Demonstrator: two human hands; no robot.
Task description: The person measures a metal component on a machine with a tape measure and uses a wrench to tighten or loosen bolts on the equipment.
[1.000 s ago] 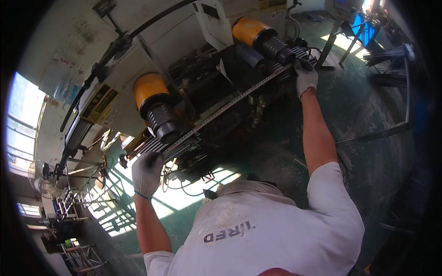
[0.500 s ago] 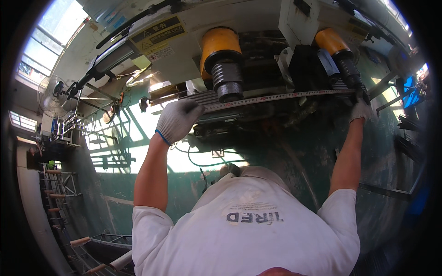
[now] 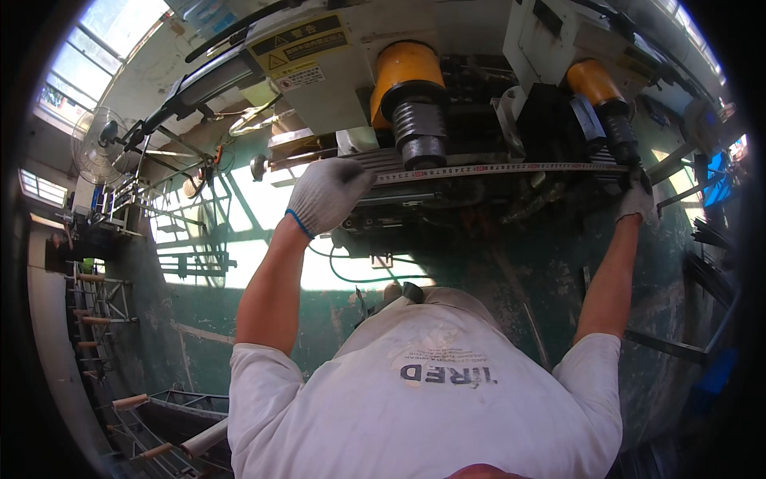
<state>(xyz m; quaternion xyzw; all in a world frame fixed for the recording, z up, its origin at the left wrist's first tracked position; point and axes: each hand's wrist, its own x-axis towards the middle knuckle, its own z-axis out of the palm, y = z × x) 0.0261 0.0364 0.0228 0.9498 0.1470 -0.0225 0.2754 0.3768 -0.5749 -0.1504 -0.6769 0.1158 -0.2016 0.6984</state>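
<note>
Clock read from the middle of the view. Floor (image 3: 471,275) green, scuffed, pale scratches; bright barred sunlight patch (image 3: 239,239) toward 9. Windows (image 3: 88,60) at 10; wire-caged fan (image 3: 106,137) a little below them. Rack (image 3: 100,319) with pale rollers between 8 and 9. Metal frame (image 3: 171,403) at 7 to 8. Blue sheet (image 3: 718,180) near 3; dark rail (image 3: 666,346) near 4.

Pale machine (image 3: 471,28) across the top: orange cylinder (image 3: 407,72) at 12, a second orange cylinder (image 3: 593,82) toward 2, both tipped with dark ribbed collars. Yellow-and-black warning panel (image 3: 297,44) at 11.

Measuring tape (image 3: 511,168) stretched nearly straight between 11 and 2, just below the collars. Left hand (image 3: 327,198), gloved, toward 10: fingers closed on the tape's left end. Right hand (image 3: 637,199), gloved, nearly 3, at the other end; fingertips in shadow, grip cannot be told.
</note>
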